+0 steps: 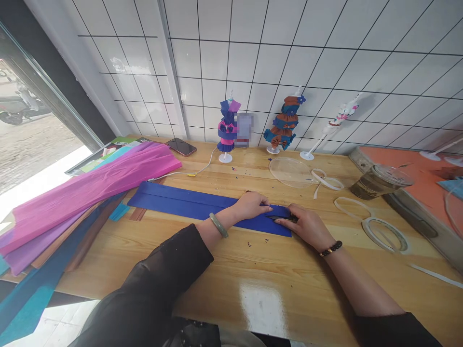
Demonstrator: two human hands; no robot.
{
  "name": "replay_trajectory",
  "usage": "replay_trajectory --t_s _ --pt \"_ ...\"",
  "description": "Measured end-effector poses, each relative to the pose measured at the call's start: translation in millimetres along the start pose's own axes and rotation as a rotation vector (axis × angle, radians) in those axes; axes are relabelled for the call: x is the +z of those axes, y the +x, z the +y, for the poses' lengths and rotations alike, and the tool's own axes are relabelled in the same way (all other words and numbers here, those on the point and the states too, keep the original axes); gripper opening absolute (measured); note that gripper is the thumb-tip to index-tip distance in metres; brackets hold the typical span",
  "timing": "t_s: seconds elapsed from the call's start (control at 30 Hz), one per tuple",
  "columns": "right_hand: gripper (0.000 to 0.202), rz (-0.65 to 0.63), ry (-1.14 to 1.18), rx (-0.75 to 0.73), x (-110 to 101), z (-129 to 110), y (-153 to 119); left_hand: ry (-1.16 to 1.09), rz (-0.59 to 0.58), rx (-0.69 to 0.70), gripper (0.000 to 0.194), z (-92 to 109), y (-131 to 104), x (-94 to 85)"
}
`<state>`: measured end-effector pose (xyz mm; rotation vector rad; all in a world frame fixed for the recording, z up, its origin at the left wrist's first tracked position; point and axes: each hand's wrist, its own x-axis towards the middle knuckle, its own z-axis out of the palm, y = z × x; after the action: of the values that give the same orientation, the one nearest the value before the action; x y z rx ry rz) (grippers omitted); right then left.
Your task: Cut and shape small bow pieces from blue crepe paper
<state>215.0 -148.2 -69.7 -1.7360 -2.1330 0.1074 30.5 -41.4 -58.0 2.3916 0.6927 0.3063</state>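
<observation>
A long strip of blue crepe paper (181, 199) lies across the table with a lengthwise line along it. Near its right end, my left hand (251, 206) is closed on the paper, fingertips pressed together at the upper layer. My right hand (307, 224) grips dark scissors (281, 217), whose blades point left over the paper toward my left fingers. The handles are mostly hidden inside my right hand. Small dark scraps (249, 244) are scattered on the wood just below the strip.
Pink crepe paper (108, 178) tops a colored pile at left. A phone (181, 147), decorated doll-like stands (227, 127) (284, 127) and a white-pink stand (340, 120) line the wall. A clear plastic disc (291, 172), tape roll (386, 235), lidded cup (379, 181) and orange-topped case (408, 166) occupy the right.
</observation>
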Motion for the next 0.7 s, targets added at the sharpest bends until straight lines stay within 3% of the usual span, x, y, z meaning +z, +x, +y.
replay_trajectory --t_s 0.7 --pt "0.037 0.026 -0.049 -0.013 2.5 -2.5 1.3 0.004 0.01 0.0 0.027 -5.8 2.6 3.8"
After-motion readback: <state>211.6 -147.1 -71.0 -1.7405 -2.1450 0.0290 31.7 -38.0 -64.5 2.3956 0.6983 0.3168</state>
